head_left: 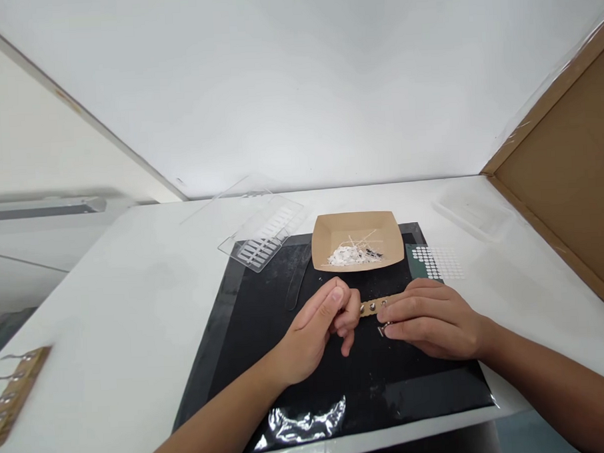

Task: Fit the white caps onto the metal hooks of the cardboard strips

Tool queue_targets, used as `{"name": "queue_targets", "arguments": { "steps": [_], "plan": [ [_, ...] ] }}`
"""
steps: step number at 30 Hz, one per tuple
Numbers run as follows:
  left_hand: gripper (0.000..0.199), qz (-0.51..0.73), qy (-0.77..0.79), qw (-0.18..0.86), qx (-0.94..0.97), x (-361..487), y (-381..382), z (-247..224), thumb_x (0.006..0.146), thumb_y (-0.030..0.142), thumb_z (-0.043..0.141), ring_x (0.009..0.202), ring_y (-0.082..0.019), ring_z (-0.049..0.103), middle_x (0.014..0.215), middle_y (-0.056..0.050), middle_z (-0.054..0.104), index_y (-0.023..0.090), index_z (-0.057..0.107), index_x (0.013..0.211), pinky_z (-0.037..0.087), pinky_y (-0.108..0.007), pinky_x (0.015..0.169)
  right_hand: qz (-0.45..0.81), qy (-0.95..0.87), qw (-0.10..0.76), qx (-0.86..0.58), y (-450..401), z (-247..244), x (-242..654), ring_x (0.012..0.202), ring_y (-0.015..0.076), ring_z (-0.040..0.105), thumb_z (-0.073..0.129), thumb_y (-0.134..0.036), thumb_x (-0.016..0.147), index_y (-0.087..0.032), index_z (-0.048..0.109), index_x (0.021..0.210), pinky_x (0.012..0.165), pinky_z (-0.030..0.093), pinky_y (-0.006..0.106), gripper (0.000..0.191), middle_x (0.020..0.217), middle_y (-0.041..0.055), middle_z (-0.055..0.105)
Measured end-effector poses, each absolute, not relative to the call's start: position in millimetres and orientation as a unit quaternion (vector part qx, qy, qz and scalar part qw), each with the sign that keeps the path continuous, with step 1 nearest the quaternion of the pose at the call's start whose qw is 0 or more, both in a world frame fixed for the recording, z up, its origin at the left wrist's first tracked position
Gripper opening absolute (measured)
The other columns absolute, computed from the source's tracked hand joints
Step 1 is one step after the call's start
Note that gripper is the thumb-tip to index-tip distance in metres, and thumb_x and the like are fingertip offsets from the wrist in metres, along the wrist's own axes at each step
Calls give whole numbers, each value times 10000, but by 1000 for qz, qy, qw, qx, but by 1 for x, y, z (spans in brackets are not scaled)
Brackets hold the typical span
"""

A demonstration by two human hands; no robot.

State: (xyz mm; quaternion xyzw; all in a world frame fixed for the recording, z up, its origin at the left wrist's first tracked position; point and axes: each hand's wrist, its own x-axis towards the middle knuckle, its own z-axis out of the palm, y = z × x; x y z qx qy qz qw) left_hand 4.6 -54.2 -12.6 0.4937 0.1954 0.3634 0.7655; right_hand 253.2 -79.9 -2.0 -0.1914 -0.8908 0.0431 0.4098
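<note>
My left hand (320, 329) is held over the black mat with its fingers curled and the thumb pressed on the index finger. Whatever may be in that pinch is too small to make out. My right hand (431, 318) lies palm down to the right, partly covering a light wooden strip (368, 308) with a row of round metal studs. Between its thumb and fingers is a small shiny metal piece (382, 330), just in front of the strip. The strip's left end comes close to the curled fingers of my left hand.
A brown paper tray (354, 224) with white scraps stands behind my hands on the black mat (256, 322). Around it are a clear plastic box (265, 231) with white labels, a sheet of white dots (436, 263), and a clear lid (474, 212). Another wooden strip (19, 392) lies far left.
</note>
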Motion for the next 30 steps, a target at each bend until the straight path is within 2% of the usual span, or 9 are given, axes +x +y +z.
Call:
{"name": "queue_targets", "arguments": {
  "steps": [9, 13, 16, 19, 25, 30],
  "plan": [
    [478, 368, 253, 652, 613, -7, -56, -6, 1148, 469, 397, 543, -109, 441, 577, 56, 387, 212, 430, 747, 431, -248, 566, 72, -860, 449, -230, -74, -4, 255, 964, 188, 803, 723, -62, 961, -225, 679, 1229, 770, 642, 327, 316, 1115, 77, 829],
    [455, 365, 267, 582, 676, -9, -52, -4, 1154, 427, 407, 532, -105, 467, 559, 28, 533, 188, 539, 789, 424, -236, 555, 70, -856, 454, -236, -72, -5, 256, 959, 185, 800, 735, -44, 945, -218, 680, 1232, 779, 642, 327, 341, 1107, 78, 826],
    [386, 390, 276, 494, 726, -9, -46, -1, 1141, 364, 465, 560, -100, 547, 673, -11, 678, 162, 715, 927, 457, -218, 548, 68, -856, 453, -240, -72, -6, 257, 944, 181, 795, 744, -30, 933, -214, 680, 1214, 767, 638, 324, 342, 1107, 80, 821],
    [280, 437, 297, 413, 742, -8, -42, 0, 1108, 295, 544, 573, -94, 597, 764, -20, 743, 181, 795, 1058, 505, -210, 559, 62, -853, 454, -249, -72, -5, 257, 923, 185, 795, 756, -30, 921, -210, 688, 1188, 754, 639, 323, 330, 1082, 79, 821],
    [165, 462, 328, 325, 757, -10, -39, 1, 1023, 197, 677, 604, -110, 671, 803, -22, 800, 208, 837, 985, 564, -219, 575, 42, -818, 477, -319, -73, -2, 254, 897, 198, 800, 749, -87, 937, -261, 694, 1228, 737, 667, 323, 343, 1023, 44, 827],
    [42, 490, 318, 264, 767, -7, -37, -2, 917, 200, 827, 699, -152, 738, 811, -26, 806, 215, 825, 878, 595, -257, 616, 32, -796, 486, -359, -70, -4, 254, 895, 206, 790, 752, -114, 954, -271, 691, 1268, 774, 678, 347, 357, 1007, 40, 823]
  ]
}}
